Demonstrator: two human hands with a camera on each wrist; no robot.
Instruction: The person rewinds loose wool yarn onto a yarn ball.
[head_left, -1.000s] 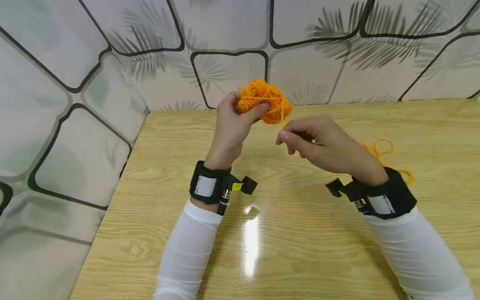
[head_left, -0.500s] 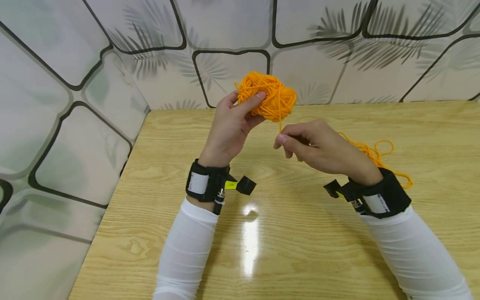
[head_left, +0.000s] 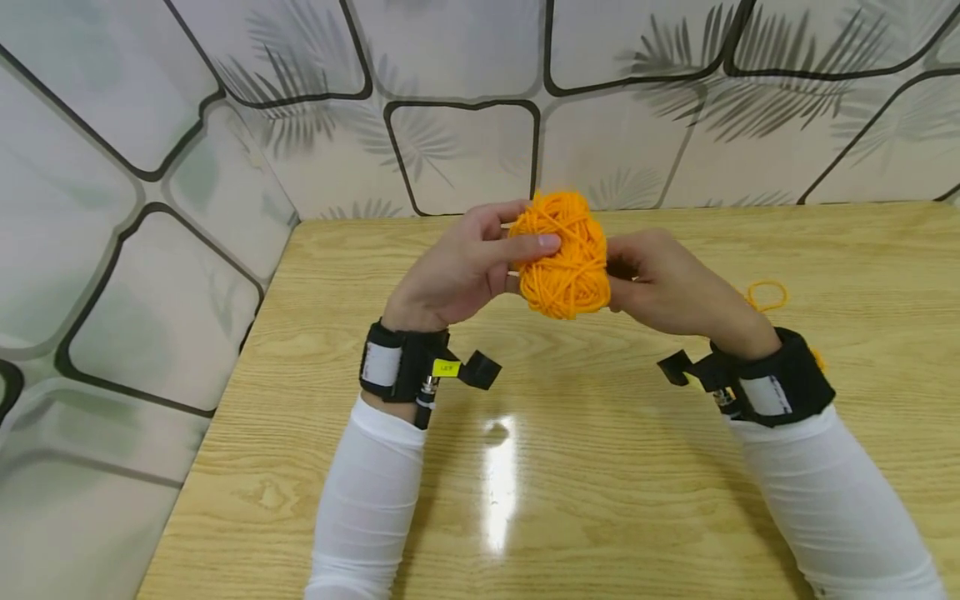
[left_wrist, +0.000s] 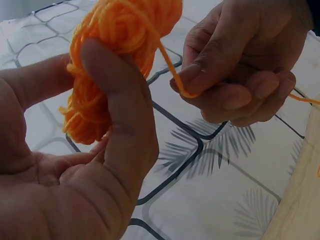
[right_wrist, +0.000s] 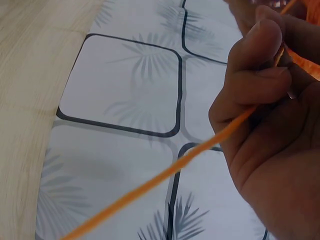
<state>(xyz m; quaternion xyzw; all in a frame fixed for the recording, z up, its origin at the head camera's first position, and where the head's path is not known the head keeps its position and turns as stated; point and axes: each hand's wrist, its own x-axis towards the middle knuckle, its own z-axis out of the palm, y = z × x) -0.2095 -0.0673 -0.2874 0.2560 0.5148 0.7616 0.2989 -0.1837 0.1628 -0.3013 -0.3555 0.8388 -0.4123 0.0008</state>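
An orange ball of yarn (head_left: 566,267) is held up above the table by my left hand (head_left: 480,262), its thumb across the near face and the other fingers behind. Just right of the ball, my right hand (head_left: 660,283) pinches the yarn strand (left_wrist: 167,62) between thumb and forefinger, as the left wrist view shows. From the ball the strand runs to that pinch, then through the curled fingers. In the right wrist view the strand (right_wrist: 165,175) leaves the palm and stretches away toward the lower left. The right fingertips are hidden behind the ball in the head view.
Loose loops of orange yarn (head_left: 767,295) lie on the wooden table (head_left: 570,467), partly covered by the right wrist. A wall with dark outlines and leaf prints (head_left: 457,158) rises along the table's back edge, and another panel (head_left: 112,267) stands at the left.
My left hand has turned the ball of yarn and brought it lower and to the right, nearer the right hand. The right hand keeps its pinch on the strand and has shifted slightly right.
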